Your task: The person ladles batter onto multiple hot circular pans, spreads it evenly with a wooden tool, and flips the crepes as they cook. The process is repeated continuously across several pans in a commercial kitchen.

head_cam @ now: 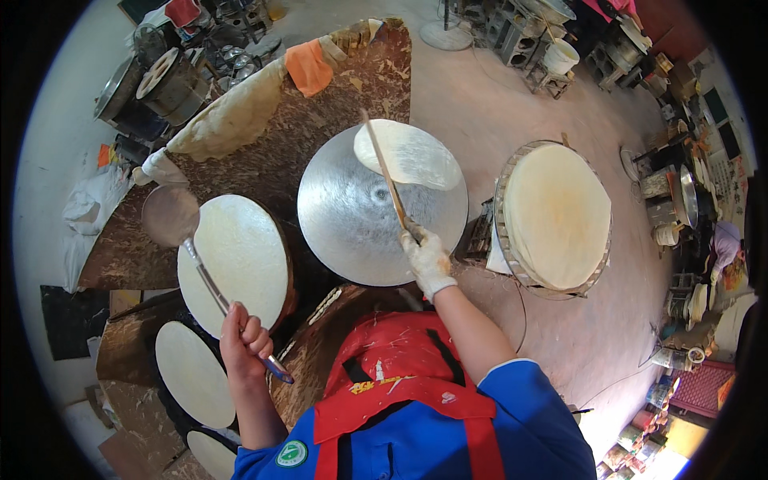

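My left hand [245, 339] is closed on the metal handle of a ladle [171, 216], its round bowl tilted near the left rim of a griddle covered by pale batter [234, 264]. My right hand [427, 255], in a stained white glove, grips a thin wooden stick [384, 162]. That stick reaches up across a round metal griddle [342, 222] and over the left part of a pale, thin layer of batter [408, 153] at the griddle's far edge. Whether the stick touches the batter, I cannot tell.
To the right, a stack of pale flatbreads [558, 216] rests on a round slatted rack [503, 240]. More pale rounds [195, 375] lie at lower left. An orange cloth [309, 67] hangs over the brown, batter-spattered surround [240, 174]. Far right, another person [725, 243] is partly visible.
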`<state>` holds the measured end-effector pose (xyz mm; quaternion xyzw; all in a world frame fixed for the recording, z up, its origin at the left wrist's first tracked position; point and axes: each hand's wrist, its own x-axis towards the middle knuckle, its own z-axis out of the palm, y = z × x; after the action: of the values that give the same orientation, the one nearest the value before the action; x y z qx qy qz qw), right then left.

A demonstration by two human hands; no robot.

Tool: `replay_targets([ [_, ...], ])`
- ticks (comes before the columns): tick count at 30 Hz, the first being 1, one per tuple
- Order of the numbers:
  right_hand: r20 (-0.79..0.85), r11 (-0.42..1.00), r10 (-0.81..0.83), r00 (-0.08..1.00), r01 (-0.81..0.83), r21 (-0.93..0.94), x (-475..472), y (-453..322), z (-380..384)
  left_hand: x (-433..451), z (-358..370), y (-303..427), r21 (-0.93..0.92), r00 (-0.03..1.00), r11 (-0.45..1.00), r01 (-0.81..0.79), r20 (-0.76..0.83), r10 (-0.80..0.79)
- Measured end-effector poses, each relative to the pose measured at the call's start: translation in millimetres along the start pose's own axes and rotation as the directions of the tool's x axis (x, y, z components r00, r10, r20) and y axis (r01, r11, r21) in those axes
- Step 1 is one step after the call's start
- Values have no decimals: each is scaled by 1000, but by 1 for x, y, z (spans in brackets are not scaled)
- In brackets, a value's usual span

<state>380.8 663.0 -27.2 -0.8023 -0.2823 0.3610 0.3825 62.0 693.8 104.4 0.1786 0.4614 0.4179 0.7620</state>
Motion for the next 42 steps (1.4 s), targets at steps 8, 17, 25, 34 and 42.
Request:
replay_targets([
  [8,72,989,-148,986,147,17,66,64,-47,-28,-21,2,-88,968,988,-129,-227,106],
  [17,283,973,-169,944,205,-106,88,19,-69,-32,-2,-19,-260,972,958,-120,-228,60],
  [25,504,928,-187,843,320,-190,90,-3,-74,-39,4,-35,-295,947,943,-156,-315,58],
  [34,346,896,-302,888,388,-214,149,-33,-92,-54,10,-46,-297,924,935,-194,-374,73],
  [42,726,811,-17,687,434,-392,107,-40,-101,-67,11,-66,-294,904,936,-194,-423,54],
])
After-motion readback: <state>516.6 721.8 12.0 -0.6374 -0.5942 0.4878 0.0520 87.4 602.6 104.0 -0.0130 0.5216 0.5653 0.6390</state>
